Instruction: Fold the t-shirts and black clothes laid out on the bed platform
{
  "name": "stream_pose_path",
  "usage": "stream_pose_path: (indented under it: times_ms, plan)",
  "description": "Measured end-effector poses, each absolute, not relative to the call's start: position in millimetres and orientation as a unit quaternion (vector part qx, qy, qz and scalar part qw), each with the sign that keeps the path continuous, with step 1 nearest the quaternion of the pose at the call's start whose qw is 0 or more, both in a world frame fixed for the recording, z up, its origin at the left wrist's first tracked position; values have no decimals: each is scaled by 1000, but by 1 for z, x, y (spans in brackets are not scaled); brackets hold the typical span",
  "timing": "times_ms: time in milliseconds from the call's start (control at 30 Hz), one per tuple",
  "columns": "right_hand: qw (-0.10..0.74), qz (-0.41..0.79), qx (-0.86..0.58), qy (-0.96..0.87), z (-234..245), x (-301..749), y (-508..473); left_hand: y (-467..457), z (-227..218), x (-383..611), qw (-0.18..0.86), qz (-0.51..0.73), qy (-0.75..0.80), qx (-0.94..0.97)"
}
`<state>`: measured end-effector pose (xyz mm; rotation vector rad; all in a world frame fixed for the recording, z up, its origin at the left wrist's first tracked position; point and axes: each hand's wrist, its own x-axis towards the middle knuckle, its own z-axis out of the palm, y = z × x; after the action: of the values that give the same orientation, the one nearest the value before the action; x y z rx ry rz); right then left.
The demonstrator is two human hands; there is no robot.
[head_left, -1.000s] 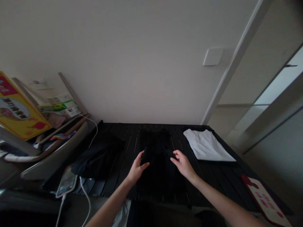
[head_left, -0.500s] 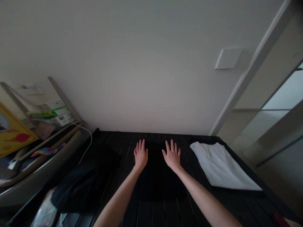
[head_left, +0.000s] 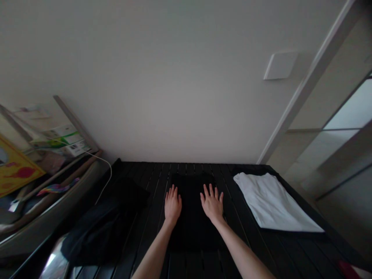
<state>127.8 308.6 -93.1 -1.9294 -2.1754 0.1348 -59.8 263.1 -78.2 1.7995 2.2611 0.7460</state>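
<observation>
A black folded garment (head_left: 192, 217) lies flat on the dark slatted table (head_left: 151, 232), straight in front of me. My left hand (head_left: 173, 203) rests palm down along its left side, fingers stretched out. On the right side of the cloth lies my right hand (head_left: 212, 201), also flat with its fingers spread. Neither hand holds anything. To the right is a white folded garment (head_left: 276, 201) with dark cloth showing at its edges. A loose heap of black cloth (head_left: 107, 224) sits to the left.
The white wall (head_left: 186, 97) rises behind the table. At the left stands a bin-like holder (head_left: 84, 190) with boxes and a yellow packet (head_left: 17, 166). A white cable (head_left: 109, 174) hangs near it. Shiny plastic (head_left: 55, 259) lies at the lower left.
Both hands have slid back toward me over the black garment, staying flat. More of its far edge now shows. The view has shifted slightly.
</observation>
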Motion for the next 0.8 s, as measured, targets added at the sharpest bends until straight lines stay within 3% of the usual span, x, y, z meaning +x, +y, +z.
stream_pose_path:
  times_ms: [233,567,800]
  plan:
    - [163,-16,-711,-683,-81,152,245,202,-76,-46,106,343,748,558]
    - [115,-110,-760,-631,-63,190,144,91,-77,-6,-2,256,824,506]
    - [127,-87,-731,-665,-75,205,130,57,-74,19,108,308,812,485]
